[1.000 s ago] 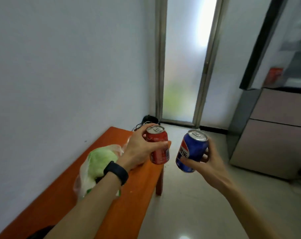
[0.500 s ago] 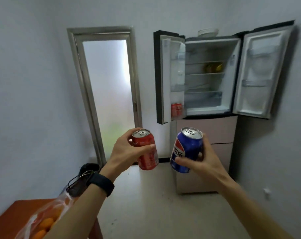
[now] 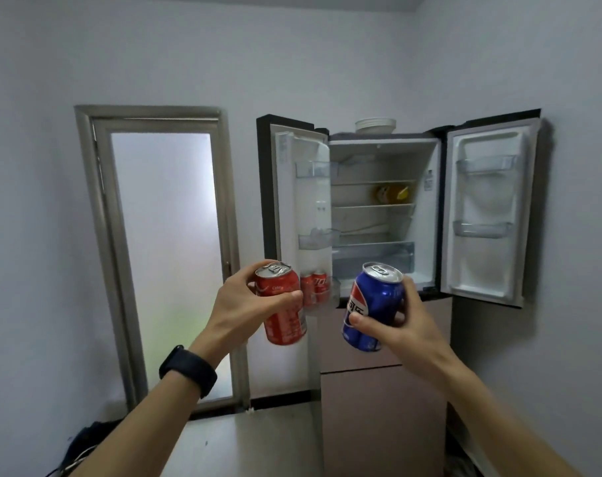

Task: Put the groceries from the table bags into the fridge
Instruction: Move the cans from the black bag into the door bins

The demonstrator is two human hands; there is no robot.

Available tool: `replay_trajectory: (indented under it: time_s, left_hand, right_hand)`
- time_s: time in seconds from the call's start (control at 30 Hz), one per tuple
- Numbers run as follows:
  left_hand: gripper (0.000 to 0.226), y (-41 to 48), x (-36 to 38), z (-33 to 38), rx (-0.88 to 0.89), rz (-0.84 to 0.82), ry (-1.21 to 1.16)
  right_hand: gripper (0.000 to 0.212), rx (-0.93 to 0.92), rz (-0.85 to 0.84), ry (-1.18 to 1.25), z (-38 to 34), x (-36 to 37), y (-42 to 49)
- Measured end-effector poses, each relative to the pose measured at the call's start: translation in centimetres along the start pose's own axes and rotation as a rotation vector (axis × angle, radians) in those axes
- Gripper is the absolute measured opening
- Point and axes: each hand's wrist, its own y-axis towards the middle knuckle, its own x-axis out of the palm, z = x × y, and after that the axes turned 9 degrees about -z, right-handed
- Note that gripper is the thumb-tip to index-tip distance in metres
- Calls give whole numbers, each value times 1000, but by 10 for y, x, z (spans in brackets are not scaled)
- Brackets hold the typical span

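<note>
- Our left hand (image 3: pixel 239 306) is closed around a red cola can (image 3: pixel 281 304); thumb on the front side, fingers behind it. The can is held in the air, top tilted a bit to the left.
- On the left wrist we wear a black band (image 3: pixel 188 370).
- Our right hand (image 3: pixel 401 330) is closed around a blue cola can (image 3: pixel 373 306); thumb across the lower front, fingers wrapped round the back. This can is tilted too, top leaning to the right.
- The 2 cans are near each other but apart, w/ a gap between them, both raised in front of the fridge (image 3: pixel 379 215).
- The fridge has both upper doors wide open. Below are pinkish drawer fronts (image 3: pixel 382 418), shut.
- In the lowest bin of the left door (image 3: pixel 303 208) stand two more red cans (image 3: pixel 315 287), side by side, just behind the red can we hold.
- On a middle shelf inside lies something yellow (image 3: pixel 392 193); too blurred to say what it is. Other shelves and the clear drawer at the bottom show nothing we can make out.
- The right door (image 3: pixel 489 218) has two clear bins.
- On top of the fridge is a stack of white plates (image 3: pixel 375 125).
- Left of the fridge is a door w/ frosted glass (image 3: pixel 165 249) in a grey frame.
- At bottom left, on the floor, a dark thing w/ cables (image 3: pixel 82 445); we cannot tell what it is.
</note>
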Motion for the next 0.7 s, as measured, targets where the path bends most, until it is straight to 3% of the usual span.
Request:
replay_trajectory:
  time_s: [0.27, 0.7]
  left_hand:
    - [79, 157, 15, -34, 95, 38, 38]
    - [74, 343, 78, -97, 69, 193, 214]
  right_hand:
    - [96, -104, 59, -101, 36, -56, 126]
    - [84, -230, 44, 21, 144, -148, 317]
